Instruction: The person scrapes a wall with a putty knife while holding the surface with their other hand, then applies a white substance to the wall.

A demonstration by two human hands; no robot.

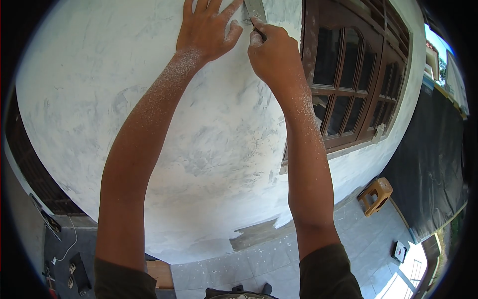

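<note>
My right hand (pixel 275 52) is closed around the handle of a scraper (pixel 256 11), up near the top of the view. The scraper's flat metal blade points upward against the white, patchy wall (pixel 214 134). My left hand (pixel 206 32) lies on the wall just left of the blade, fingers spread and holding nothing. White dust covers both wrists and forearms and some of the fingertips. Grey smears and rough marks show across the wall. The blade's upper end is cut off by the frame.
A brown wooden window (pixel 343 74) with glass panes is right of my right arm. A tan stool (pixel 375 196) stands on the grey tiled floor (pixel 259 264), which has white specks. Dark sheeting (pixel 423 159) hangs at the right. A white cable (pixel 73 241) lies at lower left.
</note>
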